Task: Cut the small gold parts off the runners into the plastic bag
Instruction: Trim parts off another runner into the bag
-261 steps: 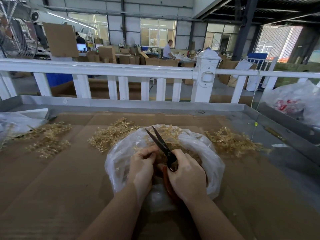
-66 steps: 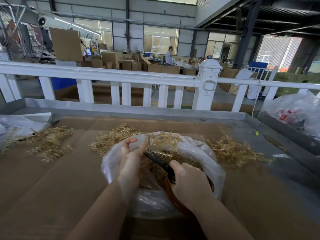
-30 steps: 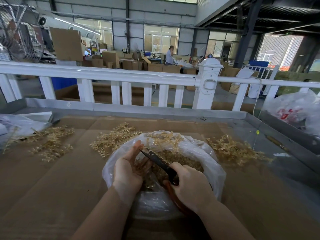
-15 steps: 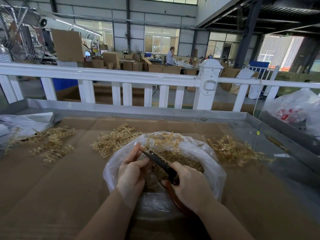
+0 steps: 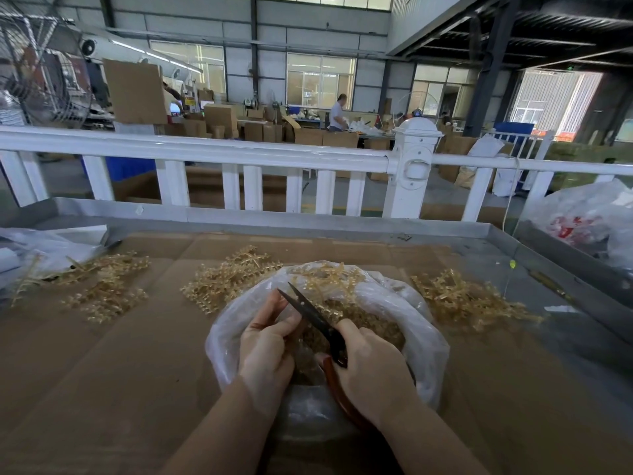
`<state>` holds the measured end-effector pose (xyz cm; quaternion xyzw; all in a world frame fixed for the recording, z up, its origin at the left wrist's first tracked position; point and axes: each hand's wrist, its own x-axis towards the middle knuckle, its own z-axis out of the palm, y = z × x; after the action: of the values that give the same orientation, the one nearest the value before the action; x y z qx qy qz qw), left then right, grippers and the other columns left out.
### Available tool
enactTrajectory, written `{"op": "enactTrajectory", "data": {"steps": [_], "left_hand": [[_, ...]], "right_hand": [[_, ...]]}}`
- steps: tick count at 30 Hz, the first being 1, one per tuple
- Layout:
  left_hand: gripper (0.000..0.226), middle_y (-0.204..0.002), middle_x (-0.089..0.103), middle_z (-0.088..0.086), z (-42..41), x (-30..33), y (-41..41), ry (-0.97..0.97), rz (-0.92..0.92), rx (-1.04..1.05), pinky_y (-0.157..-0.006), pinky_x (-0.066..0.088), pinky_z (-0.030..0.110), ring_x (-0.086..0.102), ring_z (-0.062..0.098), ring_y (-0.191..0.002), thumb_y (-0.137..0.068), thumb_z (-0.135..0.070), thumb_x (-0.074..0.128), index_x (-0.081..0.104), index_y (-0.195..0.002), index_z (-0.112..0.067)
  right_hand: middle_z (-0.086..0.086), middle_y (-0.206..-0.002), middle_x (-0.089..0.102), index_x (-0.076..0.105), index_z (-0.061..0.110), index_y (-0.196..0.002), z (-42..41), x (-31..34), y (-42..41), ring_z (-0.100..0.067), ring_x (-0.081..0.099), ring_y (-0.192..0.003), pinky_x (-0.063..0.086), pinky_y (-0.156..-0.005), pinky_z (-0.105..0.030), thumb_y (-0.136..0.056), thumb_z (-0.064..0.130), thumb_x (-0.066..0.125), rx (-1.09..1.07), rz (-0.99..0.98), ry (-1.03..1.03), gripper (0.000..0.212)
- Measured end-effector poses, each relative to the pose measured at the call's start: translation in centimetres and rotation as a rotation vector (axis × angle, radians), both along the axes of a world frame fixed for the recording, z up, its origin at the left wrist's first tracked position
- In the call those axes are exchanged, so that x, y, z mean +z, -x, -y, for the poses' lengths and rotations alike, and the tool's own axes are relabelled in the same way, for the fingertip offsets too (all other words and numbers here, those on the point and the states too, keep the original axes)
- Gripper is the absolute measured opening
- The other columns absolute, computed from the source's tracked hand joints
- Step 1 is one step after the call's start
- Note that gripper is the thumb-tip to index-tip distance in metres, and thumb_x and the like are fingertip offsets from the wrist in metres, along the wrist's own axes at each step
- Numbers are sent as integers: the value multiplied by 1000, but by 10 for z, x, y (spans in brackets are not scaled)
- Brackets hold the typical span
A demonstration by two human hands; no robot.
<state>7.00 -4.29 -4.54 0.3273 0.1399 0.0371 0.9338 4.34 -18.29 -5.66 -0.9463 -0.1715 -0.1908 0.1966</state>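
A clear plastic bag (image 5: 423, 332) sits open on the cardboard in front of me, holding loose gold parts (image 5: 371, 325). My right hand (image 5: 371, 368) grips red-handled scissors (image 5: 313, 313) over the bag's mouth, the dark blades pointing up and left. My left hand (image 5: 265, 344) is curled beside the blades and pinches a gold runner, which is mostly hidden behind the fingers. More gold runners (image 5: 329, 279) lie across the bag's far rim.
Piles of gold runners lie on the cardboard at the left (image 5: 102, 286), centre (image 5: 226, 279) and right (image 5: 466, 299). Crumpled plastic (image 5: 41, 245) sits far left, a white bag (image 5: 589, 221) at the right. A metal tray wall (image 5: 308, 222) and white railing (image 5: 239, 156) border the far side.
Over the last second my left hand has curled tighter beside the scissor blades. The scissors have tilted slightly more upright. The bag and the piles have stayed put.
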Motion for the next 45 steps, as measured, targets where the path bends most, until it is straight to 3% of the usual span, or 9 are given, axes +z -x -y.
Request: {"op": "enactTrajectory", "data": {"steps": [6,9,14,19,23,33,36,40,45], "left_hand": [[48,-104,72,15,2,0,1,-17,22,-1,-58,59,29,73,19,-76,-86,18,49,64,-115,-17],[53,-91,75,11,3,0,1,-67,26,9,-62,60,31,73,19,-77,-85,19,50,59,-124,-15],[59,-92,75,9,7,-2,0,-122,62,38,-75,57,35,73,18,-82,-83,22,50,54,-132,-11],[57,-96,74,14,6,-6,-1,-81,81,27,-66,60,32,73,22,-85,-82,21,53,56,-128,-13],[59,-96,74,11,6,-6,-2,-64,86,35,-75,57,34,72,20,-88,-81,21,53,53,-132,-10],[65,-97,74,13,2,-15,-6,-86,105,-47,-70,59,38,72,25,-90,-81,25,38,52,-126,-19],[79,-108,69,7,2,-18,-5,-166,138,-47,-62,57,24,72,15,-88,-75,34,29,57,-116,-27],[93,-124,54,-1,4,-20,-4,-279,210,-13,-68,56,21,62,13,-108,-78,34,38,48,-122,-47],[87,-115,64,10,6,-18,0,-371,249,64,-72,58,24,69,13,-99,-79,22,58,33,-135,-39]], "right_hand": [[5,-94,59,47,28,-112,-2,1,-4,-12,58,-89,42,-75,-19,-91,54,48,8,-1,8,34],[7,-92,59,49,29,-111,1,0,-4,-10,58,-87,38,-70,-15,-90,54,49,3,5,23,33],[9,-88,59,50,30,-105,3,-1,-4,-9,57,-82,39,-68,-15,-88,56,48,-2,22,38,31],[6,-92,61,49,29,-110,3,-1,-4,-11,59,-85,47,-73,-20,-90,54,48,-9,8,36,32],[4,-92,62,49,26,-111,2,0,-5,-13,60,-85,47,-73,-23,-91,53,47,-7,-6,48,33],[8,-94,63,52,28,-109,2,0,-5,-9,61,-88,50,-77,-22,-91,55,49,-45,5,-2,33],[9,-93,64,54,28,-109,1,2,-3,-7,61,-88,51,-76,-21,-89,54,52,-73,46,-86,33],[9,-94,65,55,27,-111,-1,4,-2,-9,63,-89,52,-76,-24,-88,53,56,-104,85,-129,34],[8,-91,65,56,27,-108,-3,0,0,-7,62,-86,50,-74,-18,-88,50,57,-96,101,-130,30]]}}
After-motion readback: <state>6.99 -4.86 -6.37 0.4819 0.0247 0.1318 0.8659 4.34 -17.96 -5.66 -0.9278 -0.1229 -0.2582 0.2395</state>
